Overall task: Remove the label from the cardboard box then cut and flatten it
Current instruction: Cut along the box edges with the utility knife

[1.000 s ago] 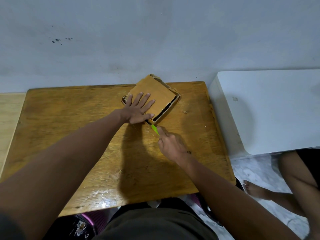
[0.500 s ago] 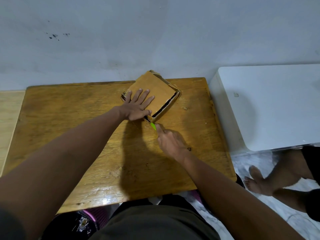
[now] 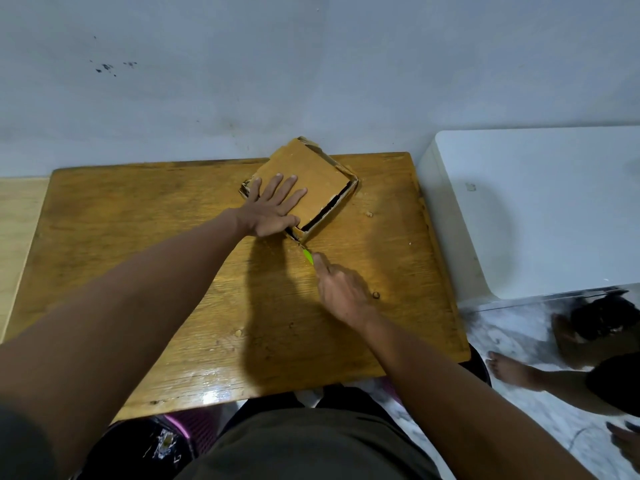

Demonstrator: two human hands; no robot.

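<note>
One varnished brown wooden table (image 3: 138,258) carries one flat tan cardboard box (image 3: 308,174), which lies turned at an angle near the far edge by the grey wall (image 3: 311,64). The left hand (image 3: 273,209) presses flat on the box's near left part, all five fingers spread, its grip wide and closed on nothing; the thumb sits at the box's near corner. Just right of and nearer than that hand, one dark gap runs along the box's near right side. The right hand (image 3: 341,289) has its grip closed round one cutter with a bright green tip (image 3: 308,256), which points up from the fingers to the box's near corner, just below the left thumb. Right of the table stands one white cabinet (image 3: 536,209).
</note>
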